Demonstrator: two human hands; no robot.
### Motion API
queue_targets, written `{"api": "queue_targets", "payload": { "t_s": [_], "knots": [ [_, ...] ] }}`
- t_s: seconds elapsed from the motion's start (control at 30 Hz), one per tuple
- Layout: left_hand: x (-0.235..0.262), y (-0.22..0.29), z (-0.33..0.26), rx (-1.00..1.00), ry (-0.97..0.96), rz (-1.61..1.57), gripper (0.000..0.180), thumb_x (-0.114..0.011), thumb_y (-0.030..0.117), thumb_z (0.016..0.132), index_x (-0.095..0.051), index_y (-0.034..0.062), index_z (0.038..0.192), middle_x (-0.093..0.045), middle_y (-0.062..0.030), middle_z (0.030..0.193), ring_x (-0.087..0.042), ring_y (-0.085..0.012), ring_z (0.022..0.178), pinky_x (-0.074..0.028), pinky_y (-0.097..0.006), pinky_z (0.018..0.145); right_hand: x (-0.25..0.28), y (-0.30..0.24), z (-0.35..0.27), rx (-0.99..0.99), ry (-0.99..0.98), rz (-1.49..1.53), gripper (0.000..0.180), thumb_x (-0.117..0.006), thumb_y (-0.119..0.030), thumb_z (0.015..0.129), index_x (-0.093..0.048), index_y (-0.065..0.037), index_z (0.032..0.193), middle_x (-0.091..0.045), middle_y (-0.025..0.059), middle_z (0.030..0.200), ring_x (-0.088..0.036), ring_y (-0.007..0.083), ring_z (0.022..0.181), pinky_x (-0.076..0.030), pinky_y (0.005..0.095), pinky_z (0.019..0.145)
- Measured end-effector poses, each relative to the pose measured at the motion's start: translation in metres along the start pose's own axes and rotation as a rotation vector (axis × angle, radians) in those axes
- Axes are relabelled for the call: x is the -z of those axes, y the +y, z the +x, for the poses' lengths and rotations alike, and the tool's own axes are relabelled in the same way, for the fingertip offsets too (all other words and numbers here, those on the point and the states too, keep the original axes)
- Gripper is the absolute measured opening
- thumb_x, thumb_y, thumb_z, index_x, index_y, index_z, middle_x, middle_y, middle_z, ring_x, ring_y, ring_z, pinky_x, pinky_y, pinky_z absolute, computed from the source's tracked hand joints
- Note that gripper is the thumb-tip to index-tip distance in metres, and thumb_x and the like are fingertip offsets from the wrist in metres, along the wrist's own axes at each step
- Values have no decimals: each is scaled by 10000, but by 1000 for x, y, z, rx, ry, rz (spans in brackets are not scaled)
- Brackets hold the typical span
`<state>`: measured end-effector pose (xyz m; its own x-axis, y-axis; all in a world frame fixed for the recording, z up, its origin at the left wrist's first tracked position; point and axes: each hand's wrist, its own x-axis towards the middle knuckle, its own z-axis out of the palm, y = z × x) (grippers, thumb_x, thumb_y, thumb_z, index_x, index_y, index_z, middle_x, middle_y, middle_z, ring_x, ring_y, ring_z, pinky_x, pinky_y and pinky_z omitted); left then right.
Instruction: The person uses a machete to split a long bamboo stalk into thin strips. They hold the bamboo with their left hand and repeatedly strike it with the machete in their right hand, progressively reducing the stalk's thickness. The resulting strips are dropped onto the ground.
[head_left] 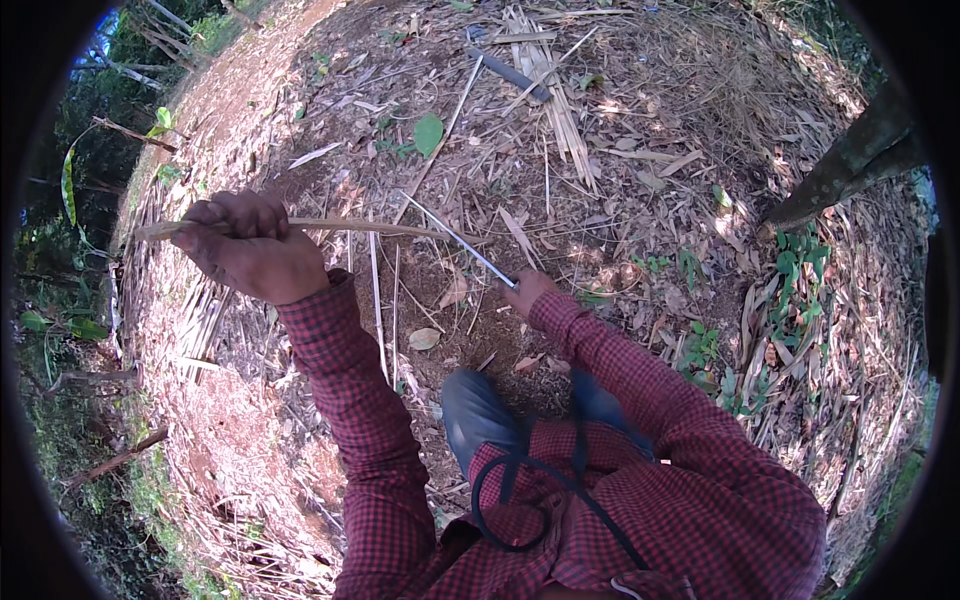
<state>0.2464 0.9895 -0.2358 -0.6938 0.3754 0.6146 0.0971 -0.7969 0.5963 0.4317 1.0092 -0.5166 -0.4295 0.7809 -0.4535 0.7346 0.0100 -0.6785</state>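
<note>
My left hand [245, 245] is closed around a long tan strip [370, 227], which looks like split bamboo or cane. The strip runs roughly level to the right and narrows toward its far end. In my right hand [532, 291] is a knife with a thin, bright blade [460, 240]; its handle is hidden by my fingers. The blade slants up and to the left, and it crosses the strip near its right end. Whether the two touch, I cannot tell.
Ahead lies a bundle of split strips [560, 110] with a dark grey bar-like tool [510, 75] across it. A tree trunk [845, 165] rises at the right. Dry leaves cover the ground, with a green leaf [428, 134] among them. Cut strips [205, 320] lie at left.
</note>
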Motion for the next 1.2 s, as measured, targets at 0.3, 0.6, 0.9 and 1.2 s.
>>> {"api": "queue_targets", "payload": {
  "t_s": [0.3,0.6,0.9,1.2],
  "knots": [
    [24,-2,18,-184,120,171,374,-442,453,901,-463,128,717,-304,38,524,-243,-61,406,-181,-207,331,1,-4,-2,-10,-40,-31,509,-499,-471,825,-604,-16,1027,-629,208,897,-612,339,848,-483,419,794],
    [39,-27,54,-203,148,340,385,-371,454,927,-383,129,721,-265,41,540,-221,-66,423,-173,-216,358,-4,60,46,-143,-127,-56,479,-533,-447,803,-624,-19,997,-624,217,935,-612,346,871,-490,420,791],
    [15,-67,102,-100,279,520,409,-343,453,931,-371,139,669,-275,43,525,-215,-71,434,-203,-222,378,10,110,80,-273,-273,-132,463,-532,-420,808,-607,-40,1062,-601,204,1047,-581,318,984,-456,409,873],
    [0,-84,111,-40,432,596,382,-325,392,956,-419,88,743,-288,38,515,-215,-64,423,-198,-218,361,50,101,116,-605,-704,145,727,-463,-656,774,-596,13,1025,-609,205,1004,-586,298,965,-452,399,836]
  ]
}}
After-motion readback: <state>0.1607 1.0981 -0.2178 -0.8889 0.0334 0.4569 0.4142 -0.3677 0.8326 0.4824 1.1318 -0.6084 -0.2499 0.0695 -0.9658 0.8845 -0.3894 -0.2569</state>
